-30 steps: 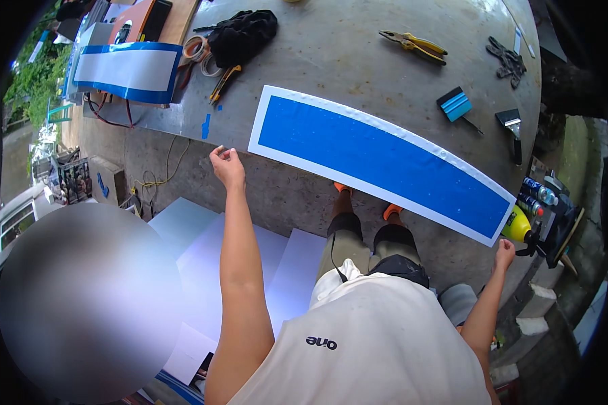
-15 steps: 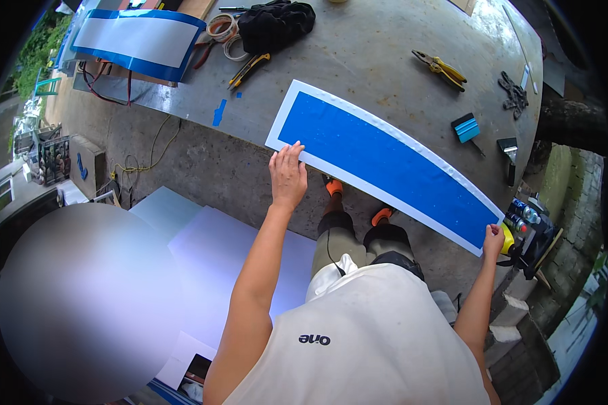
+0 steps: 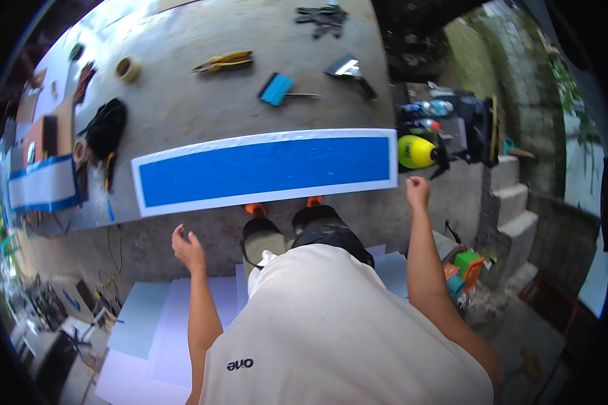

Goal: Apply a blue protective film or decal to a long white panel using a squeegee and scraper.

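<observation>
A long curved panel with a blue face and white border lies along the near edge of the metal table, its near side slightly over the edge. My left hand is off the panel, below its left end, with fingers apart and nothing in them. Just beyond the panel's lower right corner is my right hand, its fingers curled together with nothing visible in them. A yellow spray bottle is beside the panel's right end, closest to that hand.
On the metal table lie yellow-handled pliers, a blue squeegee, a scraper, dark gloves and a tape roll. A black cloth and a utility knife are at left. Concrete steps rise at right.
Both hands have let go of the panel, which now rests along the table's edge. My view has turned to the right, so the table's things appear shifted left.
</observation>
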Demonstrator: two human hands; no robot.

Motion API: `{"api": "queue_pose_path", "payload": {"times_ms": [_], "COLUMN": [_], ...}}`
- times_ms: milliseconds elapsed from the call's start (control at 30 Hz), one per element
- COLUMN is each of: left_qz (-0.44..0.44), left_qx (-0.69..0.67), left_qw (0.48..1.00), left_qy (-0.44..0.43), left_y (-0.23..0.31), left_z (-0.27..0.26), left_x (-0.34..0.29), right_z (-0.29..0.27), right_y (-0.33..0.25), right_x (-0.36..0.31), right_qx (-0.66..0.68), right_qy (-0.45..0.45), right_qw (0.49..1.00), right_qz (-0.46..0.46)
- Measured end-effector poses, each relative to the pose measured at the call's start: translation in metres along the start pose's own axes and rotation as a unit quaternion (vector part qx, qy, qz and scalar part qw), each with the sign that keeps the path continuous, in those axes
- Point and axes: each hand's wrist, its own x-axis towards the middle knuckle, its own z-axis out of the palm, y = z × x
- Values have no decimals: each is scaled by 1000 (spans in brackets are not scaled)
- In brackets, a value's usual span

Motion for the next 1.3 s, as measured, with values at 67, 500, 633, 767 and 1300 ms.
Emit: {"api": "queue_pose_path", "payload": {"times_ms": [67,500,633,767,1300], "left_qz": [-56,83,187,259,308], "left_qx": [-56,-6,4,33,87], "left_qw": [996,975,960,939,907], "left_qy": [-41,-208,-207,-223,-272], "left_y": [2,198,241,263,294], "left_z": [16,58,71,86,108], "left_x": [-26,-78,-67,-67,-95], "right_z": [-7,-34,-27,-28,-26], "right_y": [36,138,127,114,21], "right_x": [7,11,10,15,19], "right_qx": [19,155,155,146,136], "right_qy": [17,-27,-40,-67,-151], "right_qw": [998,964,971,977,979], "right_qz": [55,214,180,143,-31]}}
